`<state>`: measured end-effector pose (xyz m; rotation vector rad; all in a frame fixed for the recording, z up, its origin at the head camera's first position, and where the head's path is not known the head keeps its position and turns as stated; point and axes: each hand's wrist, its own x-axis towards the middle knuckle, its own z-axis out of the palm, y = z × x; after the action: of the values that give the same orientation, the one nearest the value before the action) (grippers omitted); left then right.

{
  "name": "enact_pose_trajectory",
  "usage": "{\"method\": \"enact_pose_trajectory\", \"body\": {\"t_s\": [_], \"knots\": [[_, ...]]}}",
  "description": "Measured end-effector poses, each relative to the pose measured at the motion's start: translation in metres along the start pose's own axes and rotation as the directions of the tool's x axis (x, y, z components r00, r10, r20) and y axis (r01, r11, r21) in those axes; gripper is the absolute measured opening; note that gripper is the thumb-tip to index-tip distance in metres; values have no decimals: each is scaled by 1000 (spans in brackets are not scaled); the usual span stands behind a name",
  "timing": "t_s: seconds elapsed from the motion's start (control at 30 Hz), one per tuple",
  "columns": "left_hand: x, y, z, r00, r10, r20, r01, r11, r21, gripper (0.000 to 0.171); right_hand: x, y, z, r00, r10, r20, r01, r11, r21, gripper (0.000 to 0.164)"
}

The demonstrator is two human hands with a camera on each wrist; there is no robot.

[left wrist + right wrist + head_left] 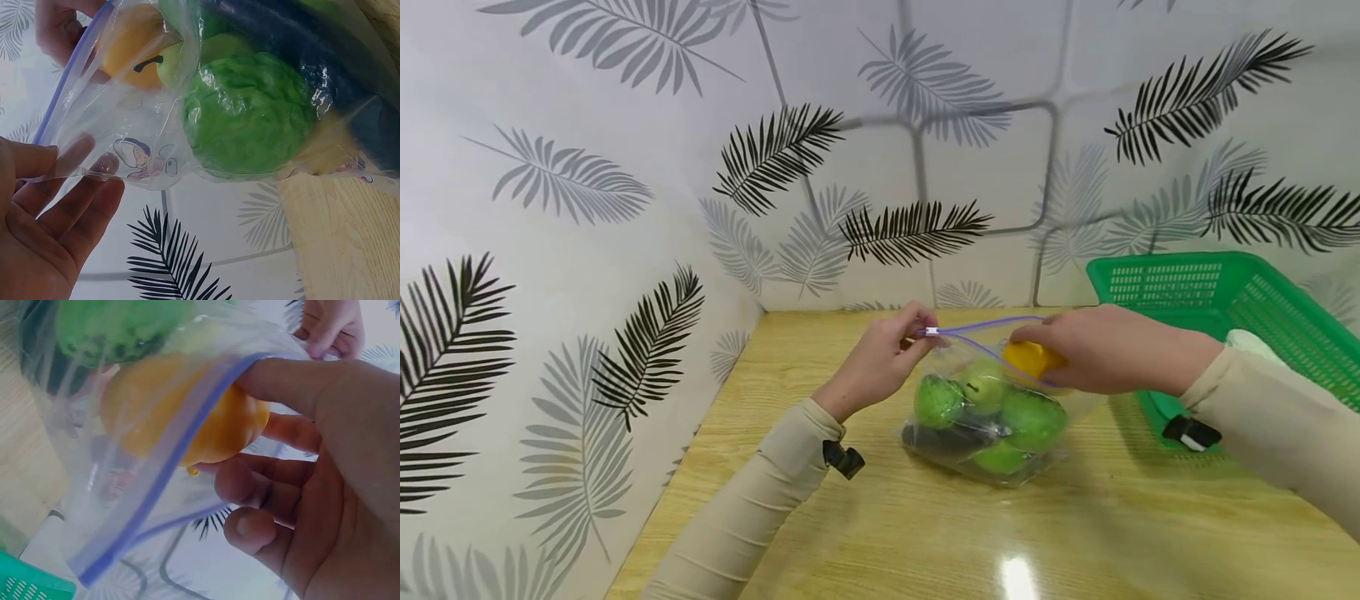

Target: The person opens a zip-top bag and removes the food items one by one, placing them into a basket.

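Observation:
A clear zip bag (pixel 992 475) with a purple zip edge stands on the table, its mouth spread. At its left corner, beside the white slider (pixel 932 332), my left hand (pixel 883 354) pinches the edge between thumb and fingers. In the mouth's right side my right hand (pixel 1097 346) grips a yellow-orange, pumpkin-like vegetable (pixel 181 412), ribbed with a short stem; it is partly behind the film. Inside lie a bumpy green round piece (pixel 250 115), a pale green apple-like fruit (pixel 983 387) with a dark stem, a long dark eggplant-like piece (pixel 294 50) and other green pieces (pixel 1033 418).
At the right stands a green plastic basket (pixel 1243 258) with perforated walls; a whitish thing (pixel 1255 343) shows in it, partly behind the right sleeve. The wooden table (pixel 880 533) meets a leaf-patterned wall covering (pixel 880 167) at the back and left.

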<state>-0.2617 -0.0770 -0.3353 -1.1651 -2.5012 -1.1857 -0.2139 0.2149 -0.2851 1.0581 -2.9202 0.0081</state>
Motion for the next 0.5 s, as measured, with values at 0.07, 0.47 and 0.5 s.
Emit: {"method": "enact_pose_trajectory", "body": {"t_s": [0.07,0.47,0.5], "knots": [[0,0,0,1000,-8,1,8,1000,-1,3,-2,-2,-5,1000,20,-1,-20,1000,19,47],[-1,0,0,1000,-5,9,5,1000,-28,6,-30,-7,-43,993,62,-96,-59,997,41,54],[-1,0,0,1000,-6,10,6,1000,-28,6,-33,-6,-46,992,70,-106,-65,997,51,55]]}}
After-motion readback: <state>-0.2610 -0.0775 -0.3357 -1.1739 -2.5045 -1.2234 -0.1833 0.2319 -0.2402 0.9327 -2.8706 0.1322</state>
